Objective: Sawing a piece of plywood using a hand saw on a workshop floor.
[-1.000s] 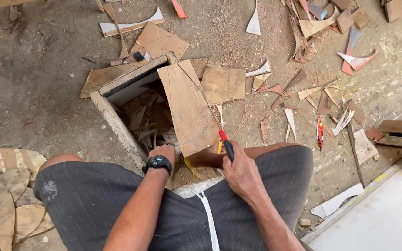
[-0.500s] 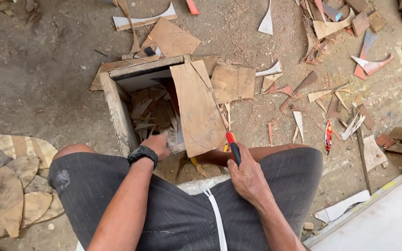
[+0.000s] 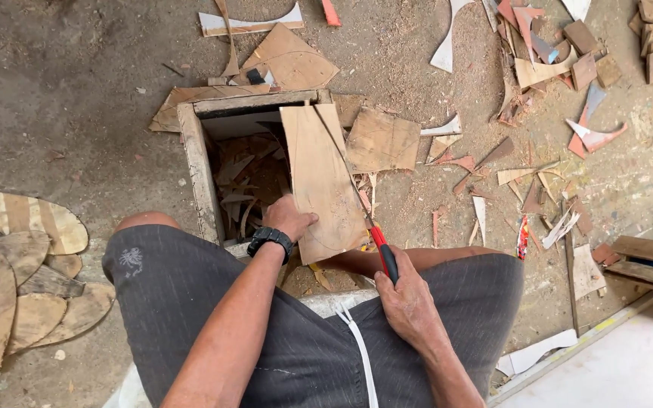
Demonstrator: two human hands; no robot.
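Seated view down over grey shorts toward a sawdust-covered floor [image 3: 62,91]. Left hand [image 3: 290,217], black wristwatch [image 3: 270,240] on the wrist, pressed flat on the near end of a thin plywood panel [image 3: 319,174], grip not closed around it but bearing down. Panel laid across the right side of an open wooden box [image 3: 198,170], pencilled curve visible near its lower edge. Right hand [image 3: 410,302] closed around the red-and-black handle of a narrow hand saw [image 3: 382,253], blade running up along the panel's right edge. Box half full of thin wood scraps [image 3: 247,177]. Stack of cut oval pieces [image 3: 17,279] at far left; scattered offcuts [image 3: 538,68] at upper right.

Risks, as judged: thin unclamped panel liable to shift or flex under the stroke, sending the cut off the curve; left fingers near the blade line exposed to a slip; narrow blade prone to bind or buckle if twisted in the kerf.
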